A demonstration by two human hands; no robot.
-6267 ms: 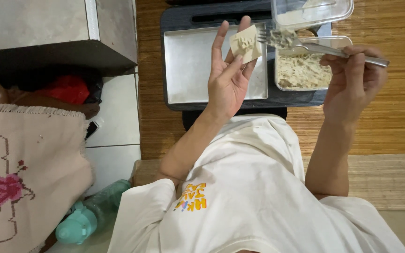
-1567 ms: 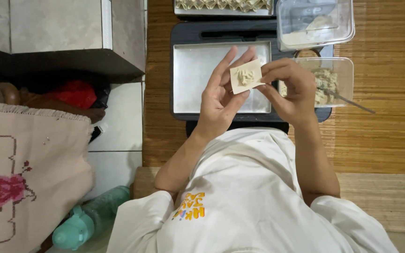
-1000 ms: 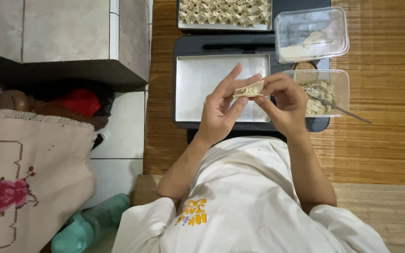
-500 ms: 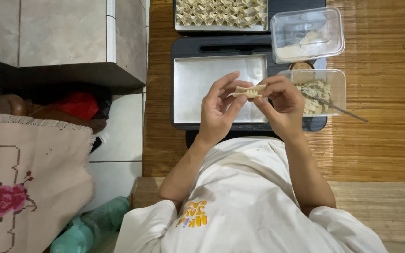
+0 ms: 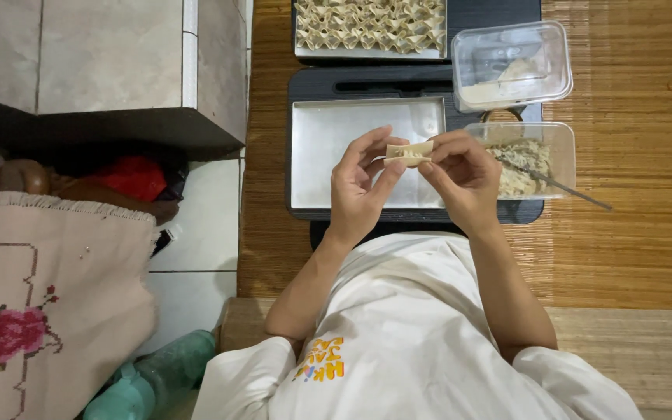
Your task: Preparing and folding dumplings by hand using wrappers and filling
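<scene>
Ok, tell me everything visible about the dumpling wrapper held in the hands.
The dumpling wrapper is a pale yellowish sheet of thin dough, folded into a flat, roughly horizontal strip with filling just showing at its seam. It is held in the air above the empty metal tray, pinched at its left end by the left hand and at its right end by the right hand. Nothing else touches it.

Single head view, straight down, close
</scene>
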